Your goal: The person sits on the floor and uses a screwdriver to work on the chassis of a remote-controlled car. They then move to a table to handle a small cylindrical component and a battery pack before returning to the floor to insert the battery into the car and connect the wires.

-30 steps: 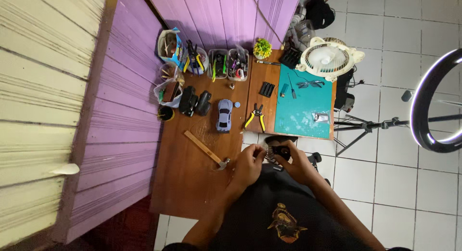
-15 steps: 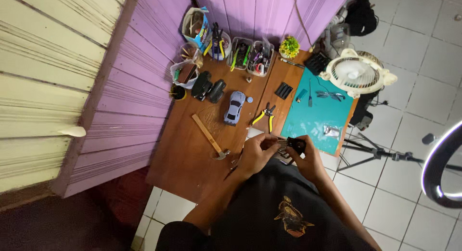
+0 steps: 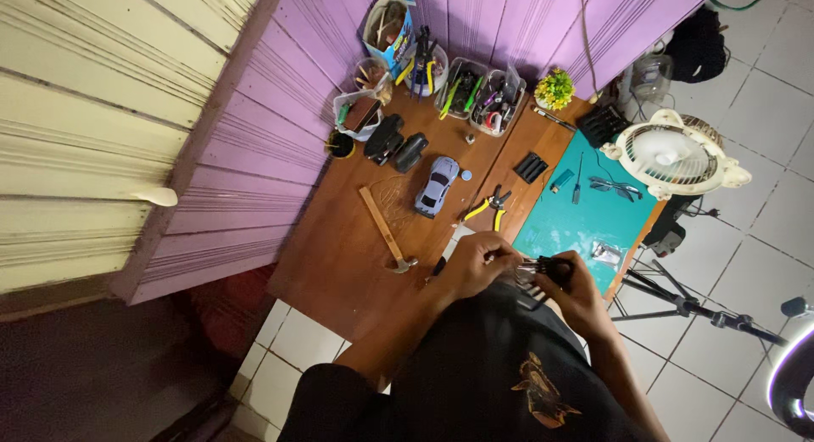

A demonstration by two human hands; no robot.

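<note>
Down at the near edge of the table (image 3: 339,264), both hands bunched together over a small dark gadget (image 3: 536,272): left hand (image 3: 475,264) curled on its left side, right hand (image 3: 572,285) cupping it from the right, fingers of both closed around it, though too dim to tell exactly what it is. Just left of the hands, a wooden-handled hammer (image 3: 386,230) lying flat. A bit further out, yellow-handled pliers (image 3: 485,206) and a silver toy car (image 3: 436,186) side by side. Off to the right, a teal cutting mat (image 3: 577,230) with a screwdriver (image 3: 577,178) and glasses (image 3: 615,187) on it. Way back along the purple wall (image 3: 509,18), clear tubs of tools (image 3: 483,94), a tiny potted plant (image 3: 554,89), and a white fan (image 3: 670,158) past the mat's far corner.
</note>
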